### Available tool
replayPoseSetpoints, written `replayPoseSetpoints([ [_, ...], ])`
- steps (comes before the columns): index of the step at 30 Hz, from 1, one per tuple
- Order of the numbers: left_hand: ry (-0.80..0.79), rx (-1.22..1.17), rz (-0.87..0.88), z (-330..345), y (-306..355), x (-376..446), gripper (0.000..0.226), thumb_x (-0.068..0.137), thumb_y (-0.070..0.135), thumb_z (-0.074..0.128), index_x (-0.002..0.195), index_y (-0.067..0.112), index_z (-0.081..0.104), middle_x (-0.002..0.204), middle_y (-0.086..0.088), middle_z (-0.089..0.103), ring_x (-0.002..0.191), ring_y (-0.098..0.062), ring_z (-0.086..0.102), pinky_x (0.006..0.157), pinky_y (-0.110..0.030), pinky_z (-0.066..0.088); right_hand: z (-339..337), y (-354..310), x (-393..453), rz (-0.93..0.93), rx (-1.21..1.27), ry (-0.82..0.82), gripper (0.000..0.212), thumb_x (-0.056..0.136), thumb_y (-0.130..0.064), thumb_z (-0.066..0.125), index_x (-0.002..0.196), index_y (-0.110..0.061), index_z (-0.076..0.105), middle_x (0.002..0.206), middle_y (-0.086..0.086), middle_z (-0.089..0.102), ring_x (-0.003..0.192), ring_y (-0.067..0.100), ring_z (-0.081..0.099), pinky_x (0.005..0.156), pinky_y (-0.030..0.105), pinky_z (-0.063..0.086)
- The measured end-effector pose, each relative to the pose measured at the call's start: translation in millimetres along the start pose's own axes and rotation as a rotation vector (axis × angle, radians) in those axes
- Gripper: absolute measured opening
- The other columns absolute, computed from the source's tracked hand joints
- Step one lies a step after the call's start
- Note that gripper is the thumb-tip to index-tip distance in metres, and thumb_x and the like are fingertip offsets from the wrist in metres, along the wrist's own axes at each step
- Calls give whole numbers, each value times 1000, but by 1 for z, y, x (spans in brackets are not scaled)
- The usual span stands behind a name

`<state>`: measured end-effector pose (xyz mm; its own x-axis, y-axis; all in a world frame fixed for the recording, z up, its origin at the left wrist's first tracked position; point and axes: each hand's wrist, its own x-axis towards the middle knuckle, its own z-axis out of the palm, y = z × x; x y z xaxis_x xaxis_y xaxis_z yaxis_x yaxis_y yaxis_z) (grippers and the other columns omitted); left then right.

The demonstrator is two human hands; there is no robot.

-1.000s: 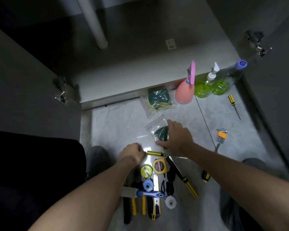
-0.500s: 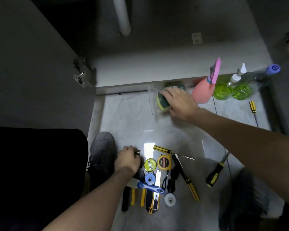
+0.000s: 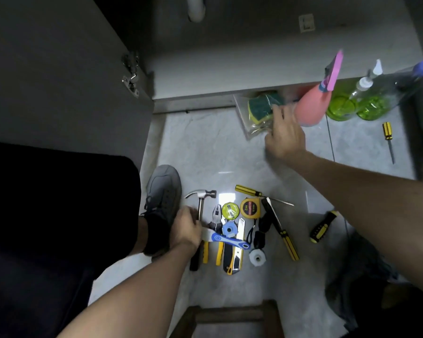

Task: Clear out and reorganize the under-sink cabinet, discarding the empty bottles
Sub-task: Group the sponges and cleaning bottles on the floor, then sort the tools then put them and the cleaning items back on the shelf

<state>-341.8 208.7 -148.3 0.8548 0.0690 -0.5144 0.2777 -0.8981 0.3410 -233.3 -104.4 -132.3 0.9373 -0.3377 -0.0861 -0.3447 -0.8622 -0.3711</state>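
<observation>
A clear bag of green and yellow sponges (image 3: 259, 111) lies on the tile floor at the cabinet's front edge. My right hand (image 3: 285, 137) hovers just behind it, blurred, fingers stretched toward the bag's right edge with no grasp visible. A pink spray bottle (image 3: 310, 108) stands right beside that hand. Two clear bottles with green liquid (image 3: 340, 107) (image 3: 371, 106) stand further right. My left hand (image 3: 186, 228) is curled around the handle of a hammer (image 3: 200, 195) at the left end of a row of tools. The open cabinet's floor (image 3: 230, 74) looks bare.
Pliers, a blue wrench (image 3: 230, 240), tape measure (image 3: 249, 208), utility knife and screwdrivers lie in a row on the tiles. Another screwdriver (image 3: 387, 135) lies far right. The open cabinet door (image 3: 59, 69) stands left, the drain pipe (image 3: 195, 8) hangs above. My shoe (image 3: 164, 191) and a wooden stool (image 3: 230, 315) are near.
My right hand carried a bagged sponge from the middle of the floor up to the other bag by the cabinet and is drawing back. My left hand slid down the hammer, uncovering its head.
</observation>
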Motion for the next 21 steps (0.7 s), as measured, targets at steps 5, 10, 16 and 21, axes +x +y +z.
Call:
replayPoseSetpoints([
  [5, 30, 61, 72, 6, -10, -22, 29, 85, 3, 54, 113, 8, 57, 121, -15, 50, 115, -31, 50, 98, -36, 43, 29, -16, -106, -27, 195, -181, 32, 92, -16, 52, 123, -17, 58, 122, 6, 57, 114, 27, 54, 89, 39, 46],
  [10, -174, 314, 35, 14, -17, -26, 34, 85, 22, 61, 117, 17, 54, 130, -8, 47, 124, -29, 43, 93, -38, 48, 59, -26, -191, -352, 23, -458, 15, 95, -24, 51, 104, -20, 62, 108, 0, 59, 105, 26, 58, 72, 34, 42],
  [16, -247, 383, 120, 11, -21, -17, 39, 80, 20, 70, 116, 25, 56, 130, -6, 44, 123, -27, 47, 96, -32, 46, 68, -20, -229, -376, -61, -487, 33, 93, -32, 60, 123, -20, 55, 122, 2, 54, 112, 26, 56, 70, 35, 45],
  [21, -417, 391, 310, 2, 6, -7, 40, 75, 21, 72, 112, 21, 59, 117, -7, 58, 107, -27, 59, 83, -29, 50, 68, -18, -221, -522, -129, -502, 50, 89, -43, 66, 129, -16, 53, 125, 5, 51, 110, 27, 56, 66, 39, 48],
])
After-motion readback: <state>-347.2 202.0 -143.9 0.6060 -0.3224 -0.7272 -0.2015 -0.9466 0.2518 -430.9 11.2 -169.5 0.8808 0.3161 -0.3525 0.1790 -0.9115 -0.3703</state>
